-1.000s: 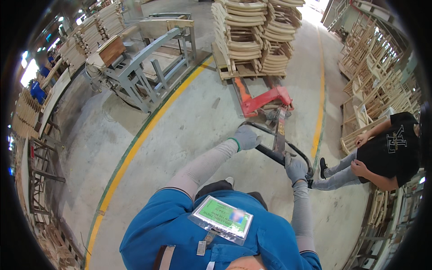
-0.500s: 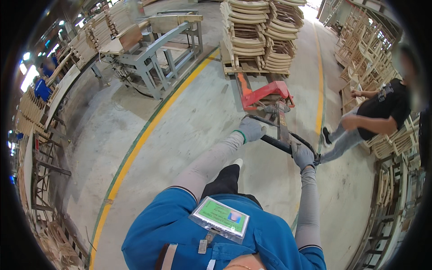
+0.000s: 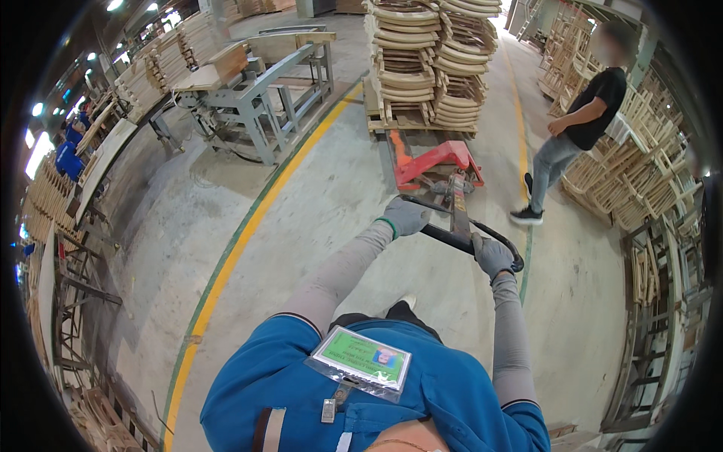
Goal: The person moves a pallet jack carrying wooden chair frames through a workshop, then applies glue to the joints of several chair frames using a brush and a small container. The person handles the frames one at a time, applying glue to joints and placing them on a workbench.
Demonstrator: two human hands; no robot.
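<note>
Two-Handed Grip on a Red Pallet Truck (image 3: pixel 437 157)

A worker in a blue shirt (image 3: pixel 444 377), with a green badge (image 3: pixel 361 358) at the chest, grips the truck's black loop handle (image 3: pixel 449 237) on a workshop floor (image 3: pixel 331 279). The left hand (image 3: pixel 407 216), in a grey glove, is curled closed around the handle's left end. The right hand (image 3: pixel 492 255), also gloved, is closed around the near bar by its right corner. The truck stands directly ahead of the worker, its forks reaching the near edge of a wooden pallet (image 3: pixel 452 129); how far they run beneath it is hidden. On the pallet, curved wooden frames (image 3: pixel 407 64) rise in tall, side-by-side stacks. A yellow line (image 3: pixel 248 222) edged in green curves along the left, with a grey metal workbench (image 3: pixel 252 113) beyond it. To the right, near the truck, stands a person in a black T-shirt (image 3: pixel 600 109), beside piled wooden chair frames (image 3: pixel 640 162).
</note>
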